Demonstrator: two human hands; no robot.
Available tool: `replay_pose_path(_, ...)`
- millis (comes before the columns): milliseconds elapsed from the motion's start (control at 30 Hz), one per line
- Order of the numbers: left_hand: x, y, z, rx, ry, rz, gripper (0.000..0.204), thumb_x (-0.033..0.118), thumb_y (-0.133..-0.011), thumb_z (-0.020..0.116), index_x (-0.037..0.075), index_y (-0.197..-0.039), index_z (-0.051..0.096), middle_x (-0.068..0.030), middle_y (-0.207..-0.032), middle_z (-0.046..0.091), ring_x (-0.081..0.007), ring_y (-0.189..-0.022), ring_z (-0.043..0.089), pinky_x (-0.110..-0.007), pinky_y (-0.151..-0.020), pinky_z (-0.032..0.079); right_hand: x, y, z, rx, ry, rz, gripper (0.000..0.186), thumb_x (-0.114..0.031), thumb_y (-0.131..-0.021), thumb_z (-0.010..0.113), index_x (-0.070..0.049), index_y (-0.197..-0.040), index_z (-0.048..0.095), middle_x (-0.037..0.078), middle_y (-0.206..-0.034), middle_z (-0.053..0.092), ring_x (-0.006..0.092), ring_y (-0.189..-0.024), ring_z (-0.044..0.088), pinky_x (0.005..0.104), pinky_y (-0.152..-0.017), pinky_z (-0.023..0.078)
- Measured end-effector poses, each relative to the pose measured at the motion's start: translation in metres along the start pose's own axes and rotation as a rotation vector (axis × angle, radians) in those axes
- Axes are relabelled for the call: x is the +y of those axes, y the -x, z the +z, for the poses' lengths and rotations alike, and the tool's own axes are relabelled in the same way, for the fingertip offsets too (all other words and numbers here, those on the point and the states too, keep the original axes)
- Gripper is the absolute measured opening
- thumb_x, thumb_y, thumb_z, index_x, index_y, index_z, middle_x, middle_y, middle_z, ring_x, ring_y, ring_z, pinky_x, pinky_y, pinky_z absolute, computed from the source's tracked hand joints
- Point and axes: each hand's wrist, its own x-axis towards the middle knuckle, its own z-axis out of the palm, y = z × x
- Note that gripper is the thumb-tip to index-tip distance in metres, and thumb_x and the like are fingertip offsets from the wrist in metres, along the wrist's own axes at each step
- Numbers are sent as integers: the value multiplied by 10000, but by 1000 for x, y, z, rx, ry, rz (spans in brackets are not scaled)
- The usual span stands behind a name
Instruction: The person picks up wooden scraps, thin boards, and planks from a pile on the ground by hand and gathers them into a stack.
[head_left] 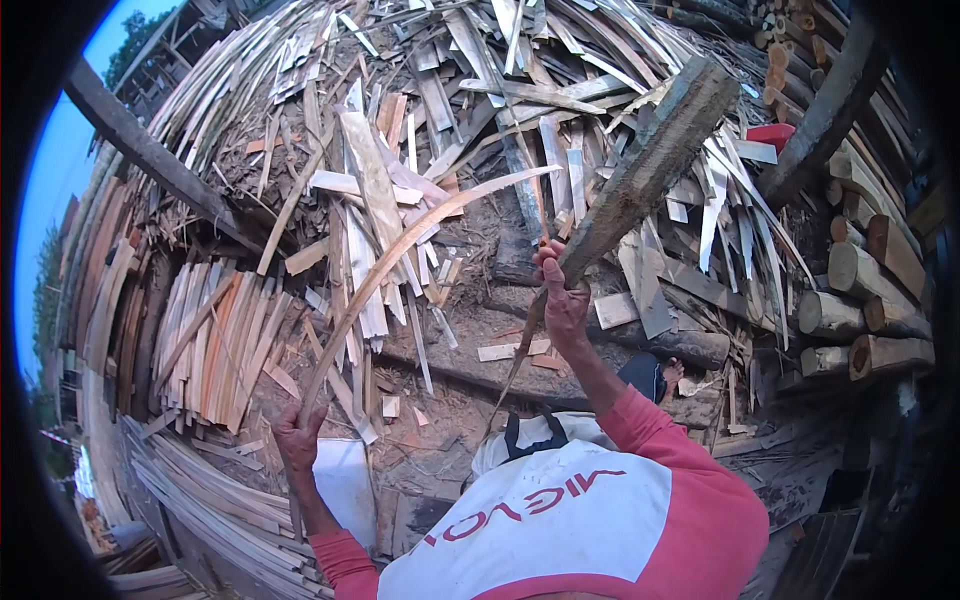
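My left hand [298, 437] is closed round the lower end of a long, pale wooden strip [400, 243]. The strip rises to the right in a curve and narrows to a tip in front of the scrap pile. Further right, my right hand [566, 305] is raised and closed on a thin, darker wood strip [522, 350], which hangs below the fist toward my shirt. Its upper part seems to run on above my fingers, against the scraps. Just beyond my right hand is the lower end of a thick wooden post [650, 165]; I cannot tell whether they touch.
A large heap of wood offcuts [440, 100] spreads ahead. Stacked slats [222, 345] stand at the left, with long strips [215, 490] below them. Cut logs [832, 314] are piled right. Beams [450, 375] cross the ground near a bare foot [672, 373]. A white sack [343, 485] lies near my left arm.
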Motion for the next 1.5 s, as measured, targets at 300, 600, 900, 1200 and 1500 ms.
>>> replay_pose_path(300,42,-20,-14,0,178,140,517,331,-689,815,89,-576,372,81,-581,304,-46,-558,257,-247,-466,209,-46,-151,104,-604,490,-667,233,-191,-903,555,-82,-1107,579,101,-983,603,258,-894,539,365,-796,405)
replay_pose_path(600,99,-71,78,250,1041,94,399,299,-820,704,191,-587,398,93,-479,342,-6,-397,242,-216,-392,140,-8,-42,155,-732,339,-455,252,-192,-904,529,-75,-1122,484,116,-788,579,244,-721,596,375,-652,473)
replay_pose_path(900,147,-118,85,281,1312,117,464,469,-792,669,160,-581,393,67,-518,355,-47,-378,306,-198,-368,228,65,53,104,-814,179,204,270,-315,-971,440,-72,-885,518,-41,-650,453,57,-576,421,238,-495,346)
replay_pose_path(1200,141,-127,112,448,1199,90,404,482,-824,628,85,-878,569,-29,-766,609,-148,-736,610,-292,-665,524,49,39,78,-1029,521,-50,270,-243,-948,468,-48,-1123,531,167,-833,592,312,-773,584,392,-689,455)
replay_pose_path(1500,99,-155,95,262,1135,441,362,481,-903,508,122,-919,474,-1,-683,487,-90,-556,494,-271,-462,422,33,0,59,-985,376,24,358,-60,-943,435,-93,-1297,471,101,-1044,636,163,-811,610,300,-729,504)
